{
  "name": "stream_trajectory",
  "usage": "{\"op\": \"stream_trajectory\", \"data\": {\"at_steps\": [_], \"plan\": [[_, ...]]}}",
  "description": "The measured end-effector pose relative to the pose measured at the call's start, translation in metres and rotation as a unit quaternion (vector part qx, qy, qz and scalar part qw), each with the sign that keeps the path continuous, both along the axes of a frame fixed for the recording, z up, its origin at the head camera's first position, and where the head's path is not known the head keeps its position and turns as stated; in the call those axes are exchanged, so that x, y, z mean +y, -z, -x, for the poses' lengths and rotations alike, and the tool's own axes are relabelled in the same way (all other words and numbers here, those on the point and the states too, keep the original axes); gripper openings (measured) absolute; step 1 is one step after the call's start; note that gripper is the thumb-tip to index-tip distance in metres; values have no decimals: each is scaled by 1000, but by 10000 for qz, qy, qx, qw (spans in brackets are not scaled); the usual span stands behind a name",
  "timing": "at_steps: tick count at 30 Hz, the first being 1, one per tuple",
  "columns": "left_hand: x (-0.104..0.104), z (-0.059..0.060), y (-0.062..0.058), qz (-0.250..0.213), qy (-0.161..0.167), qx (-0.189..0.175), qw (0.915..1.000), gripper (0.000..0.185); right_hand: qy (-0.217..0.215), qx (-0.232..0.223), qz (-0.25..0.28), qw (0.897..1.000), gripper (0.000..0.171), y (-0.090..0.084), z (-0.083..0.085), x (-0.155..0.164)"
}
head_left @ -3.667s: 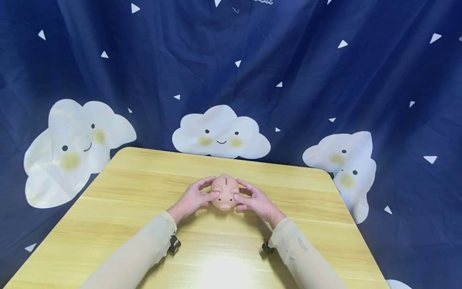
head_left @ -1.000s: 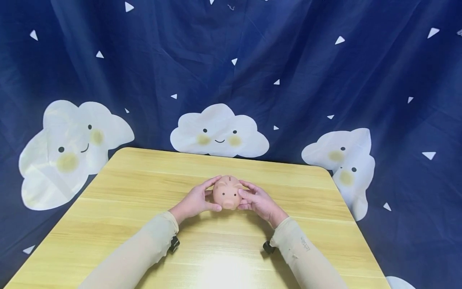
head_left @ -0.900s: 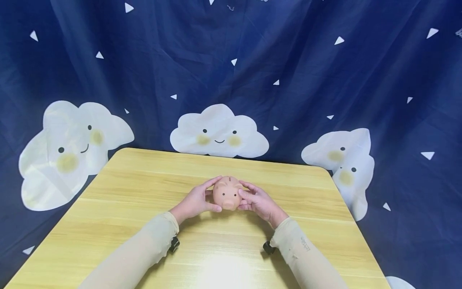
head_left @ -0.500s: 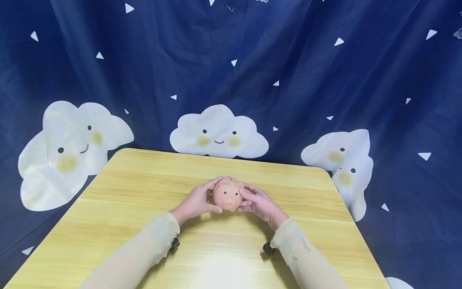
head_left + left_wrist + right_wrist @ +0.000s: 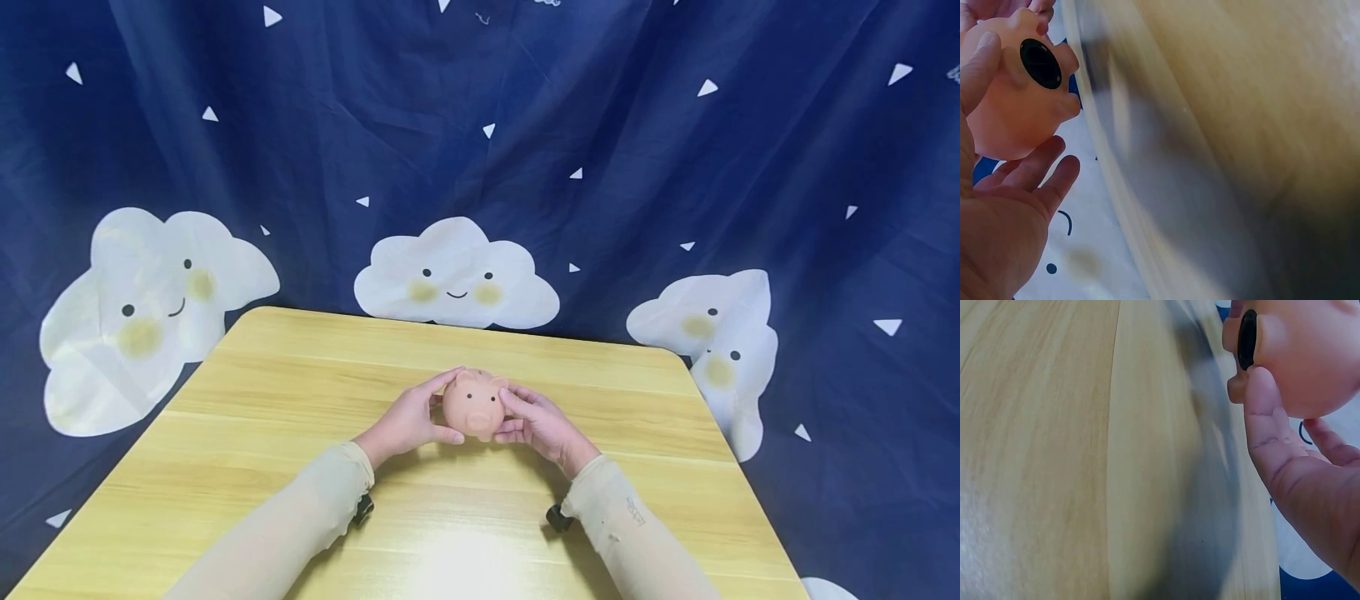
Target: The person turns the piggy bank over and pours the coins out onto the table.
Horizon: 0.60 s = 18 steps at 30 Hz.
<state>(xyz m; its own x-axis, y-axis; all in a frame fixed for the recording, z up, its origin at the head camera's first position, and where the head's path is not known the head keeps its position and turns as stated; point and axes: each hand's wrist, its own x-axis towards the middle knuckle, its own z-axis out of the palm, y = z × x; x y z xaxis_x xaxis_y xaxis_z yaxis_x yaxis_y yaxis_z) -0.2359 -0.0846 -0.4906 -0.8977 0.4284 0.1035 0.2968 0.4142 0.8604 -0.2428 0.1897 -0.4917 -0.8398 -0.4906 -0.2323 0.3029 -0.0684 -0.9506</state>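
Observation:
A pink piggy bank (image 5: 474, 408) is held between both hands over the table, its face with two dark eyes and a snout turned toward me. My left hand (image 5: 411, 419) grips its left side, thumb low and fingers reaching over the top. On the other side, my right hand (image 5: 542, 427) holds it with the thumb beside the face and fingers behind and below. The left wrist view shows the underside, where a round black plug (image 5: 1041, 64) sits among stubby feet. That plug is edge-on in the right wrist view, near the right thumb (image 5: 1262, 394).
The wood-grain table (image 5: 315, 375) has rounded far corners and a bright glare near its front. Behind it hangs a dark blue curtain (image 5: 315, 108) with white triangles and smiling clouds. A small black device (image 5: 558, 517) sits under each sleeve cuff.
The piggy bank has tipped back: its face has risen toward me and its coin slot has turned away. My left thumb has slid down from near the eye to its lower side.

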Motion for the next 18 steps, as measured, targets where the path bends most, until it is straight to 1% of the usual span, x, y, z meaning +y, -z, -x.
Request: {"op": "stream_trajectory", "data": {"at_steps": [8, 15, 18], "plan": [[0, 2, 4, -175, 83, 73, 9998, 110, 70, 57, -208, 9997, 68, 0, 0, -1], [0, 2, 4, -281, 104, -19, 9995, 110, 57, 72, -260, 9996, 71, 0, -1, -1], [0, 2, 3, -334, 100, -100, 9993, 110, 35, 151, -308, 9994, 73, 0, -1, -1]]}}
